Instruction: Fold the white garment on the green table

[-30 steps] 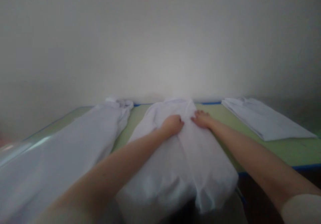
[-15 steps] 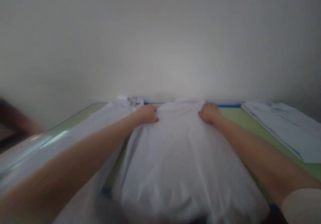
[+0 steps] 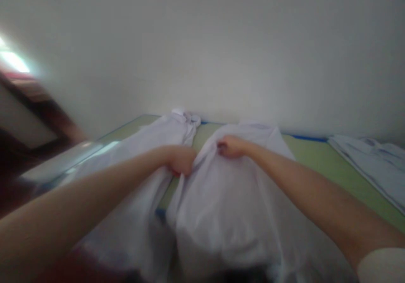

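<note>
A white garment (image 3: 228, 198), perhaps a shirt, lies in front of me over the green table (image 3: 311, 158) and hangs down at the near edge. My right hand (image 3: 232, 146) is closed on a pinch of its cloth near the upper left side. At the garment's left edge, lower down, my left hand (image 3: 182, 159) is closed on the cloth; its fingers are mostly hidden. The edge between the two hands is pulled into a slanting fold. The lower part looks bunched and blurred.
Another white garment (image 3: 148, 135) stretches along the table's left side, its far end crumpled. Folded white cloth (image 3: 373, 160) lies at the right. A pale wall (image 3: 221, 55) rises behind the table's blue edge. Dark, blurred furniture (image 3: 38, 101) shows at far left.
My right hand has moved from the garment's far right corner to its left side. My left hand has come nearer along the left edge. The view has swung left.
</note>
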A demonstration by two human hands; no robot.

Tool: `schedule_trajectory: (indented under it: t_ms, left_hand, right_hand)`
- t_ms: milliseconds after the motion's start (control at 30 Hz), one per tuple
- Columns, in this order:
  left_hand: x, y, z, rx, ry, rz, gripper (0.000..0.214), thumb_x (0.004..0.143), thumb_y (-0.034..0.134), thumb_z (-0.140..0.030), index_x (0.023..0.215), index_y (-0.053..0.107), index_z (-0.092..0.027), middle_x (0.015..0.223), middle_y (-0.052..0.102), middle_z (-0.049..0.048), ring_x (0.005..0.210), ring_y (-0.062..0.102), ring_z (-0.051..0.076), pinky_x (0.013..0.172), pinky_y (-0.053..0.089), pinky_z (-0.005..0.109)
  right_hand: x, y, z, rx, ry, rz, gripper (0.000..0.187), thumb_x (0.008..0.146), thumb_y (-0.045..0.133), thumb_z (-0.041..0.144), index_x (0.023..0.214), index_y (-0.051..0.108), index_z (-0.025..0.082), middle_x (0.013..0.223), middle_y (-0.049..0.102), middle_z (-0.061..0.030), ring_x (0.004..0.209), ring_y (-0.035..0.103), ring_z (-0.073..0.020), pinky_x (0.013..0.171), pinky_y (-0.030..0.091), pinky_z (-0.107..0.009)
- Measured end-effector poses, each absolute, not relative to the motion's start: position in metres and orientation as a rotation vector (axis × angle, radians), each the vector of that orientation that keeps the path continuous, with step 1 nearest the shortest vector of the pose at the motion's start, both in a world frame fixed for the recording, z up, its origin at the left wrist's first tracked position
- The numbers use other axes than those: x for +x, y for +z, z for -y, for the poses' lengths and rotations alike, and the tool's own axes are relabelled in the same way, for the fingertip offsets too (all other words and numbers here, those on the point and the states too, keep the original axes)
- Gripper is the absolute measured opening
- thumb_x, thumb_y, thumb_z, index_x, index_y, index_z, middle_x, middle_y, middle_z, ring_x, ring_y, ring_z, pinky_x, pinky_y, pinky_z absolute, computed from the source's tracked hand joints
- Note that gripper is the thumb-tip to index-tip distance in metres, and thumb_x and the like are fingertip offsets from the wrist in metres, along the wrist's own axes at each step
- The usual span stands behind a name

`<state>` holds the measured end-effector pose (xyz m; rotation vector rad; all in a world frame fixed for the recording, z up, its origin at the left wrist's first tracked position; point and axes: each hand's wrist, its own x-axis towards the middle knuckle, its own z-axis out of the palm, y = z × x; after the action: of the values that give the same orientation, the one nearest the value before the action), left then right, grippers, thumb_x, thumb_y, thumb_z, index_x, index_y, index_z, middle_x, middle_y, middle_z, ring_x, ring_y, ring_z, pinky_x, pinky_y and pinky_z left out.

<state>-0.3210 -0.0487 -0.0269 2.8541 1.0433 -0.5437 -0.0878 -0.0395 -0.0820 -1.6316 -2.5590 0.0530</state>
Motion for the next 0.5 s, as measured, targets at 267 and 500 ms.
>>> schedule_trajectory:
  t_ms: [267, 500]
  left_hand:
    - [-0.355, 0.044, 0.032, 3.164, 0.229, -1.715, 0.037, 0.077, 0.046, -0.020, 0.111, 0.060, -0.017, 0.107, 0.061, 0.0148, 0.104, 0.057, 0.027, 0.087, 0.042, 0.035]
    - [-0.374, 0.003, 0.010, 2.743, 0.218, -1.583, 0.048, 0.082, 0.043, -0.048, 0.116, 0.057, -0.016, 0.111, 0.063, 0.0117, 0.100, 0.060, 0.024, 0.081, 0.045, 0.028]
  right_hand:
    - [-0.089, -0.090, 0.044, -1.689, -0.026, 2.561, 0.046, 0.077, 0.057, 0.041, 0.116, 0.059, 0.018, 0.118, 0.058, -0.0110, 0.108, 0.053, -0.0240, 0.093, 0.039, -0.031]
    - [-0.092, -0.093, 0.045, -1.788, -0.088, 2.599, 0.045, 0.080, 0.052, 0.041, 0.116, 0.060, 0.016, 0.116, 0.057, -0.0144, 0.109, 0.052, -0.0266, 0.095, 0.038, -0.035]
